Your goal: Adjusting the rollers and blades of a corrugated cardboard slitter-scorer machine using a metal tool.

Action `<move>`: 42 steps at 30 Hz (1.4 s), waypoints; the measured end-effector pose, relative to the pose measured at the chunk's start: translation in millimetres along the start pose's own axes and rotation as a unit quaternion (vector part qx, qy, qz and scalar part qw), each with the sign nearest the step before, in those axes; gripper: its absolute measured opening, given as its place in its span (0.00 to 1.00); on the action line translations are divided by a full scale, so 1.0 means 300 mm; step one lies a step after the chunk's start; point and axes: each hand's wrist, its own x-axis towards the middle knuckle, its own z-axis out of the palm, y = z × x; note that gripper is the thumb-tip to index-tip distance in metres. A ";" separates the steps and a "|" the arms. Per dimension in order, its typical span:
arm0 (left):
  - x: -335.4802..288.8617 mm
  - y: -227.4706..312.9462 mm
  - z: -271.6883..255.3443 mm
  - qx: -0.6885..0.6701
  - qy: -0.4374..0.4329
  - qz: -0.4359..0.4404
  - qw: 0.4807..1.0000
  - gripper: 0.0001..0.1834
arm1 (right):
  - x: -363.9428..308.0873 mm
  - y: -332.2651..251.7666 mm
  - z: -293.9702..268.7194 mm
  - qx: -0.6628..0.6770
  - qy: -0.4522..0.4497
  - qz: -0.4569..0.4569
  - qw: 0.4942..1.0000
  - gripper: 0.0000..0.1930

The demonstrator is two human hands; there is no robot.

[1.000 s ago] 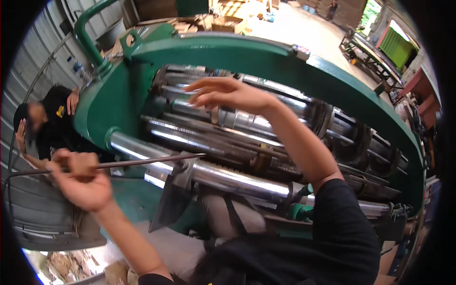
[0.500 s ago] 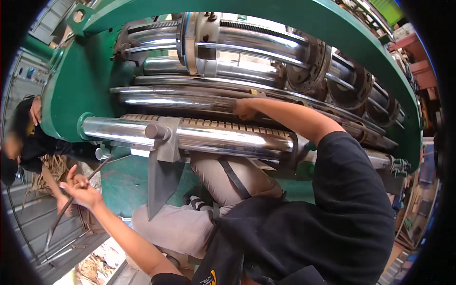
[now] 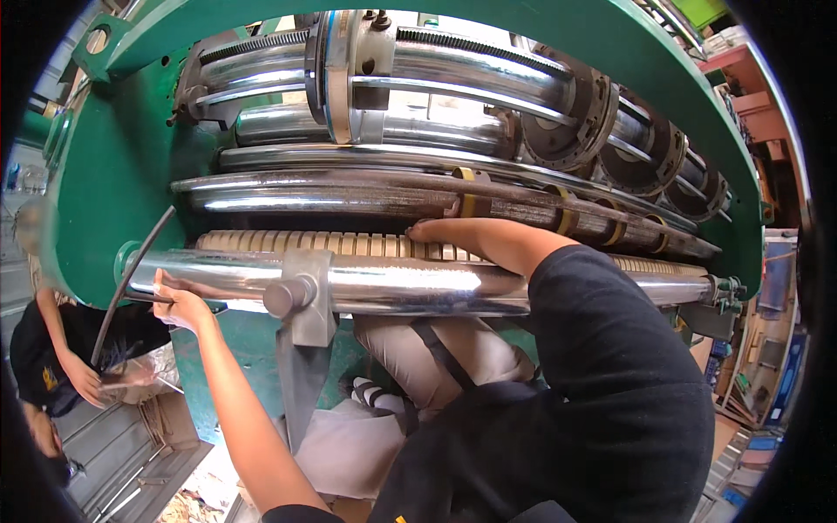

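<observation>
Through the head camera I am seeing the left hand [image 3: 185,309] working at the near end of the chrome bar [image 3: 401,285], its thumb pointing upward. The dark rod [image 3: 131,281] is slanting just left of these fingers, and a dark stub [image 3: 146,296] is reaching from it toward the palm. The right hand [image 3: 429,231] is touching the slotted bar [image 3: 349,244], which is running beneath its fingertips. The view is poor at both hands, so I can't tell whether either set of fingers is gripping or standing loose.

Beyond the right fingers the roller [image 3: 340,187] is lying lengthwise; the green frame [image 3: 105,192] is rising past the left ones. Below the left fingers, corrugated panels [image 3: 87,436] are lining the room, and a co-worker's hand [image 3: 83,383] is resting near the rod's lower end.

I am counting one rod, one chrome bar, one clamp [image 3: 307,322] right of the left fingers, and four yellow rings [image 3: 469,204] right of the right fingertips.
</observation>
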 end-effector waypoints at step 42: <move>0.010 0.028 0.071 0.047 0.085 -0.019 0.995 0.24 | 0.126 0.135 0.070 0.034 -0.083 -0.081 0.993 0.41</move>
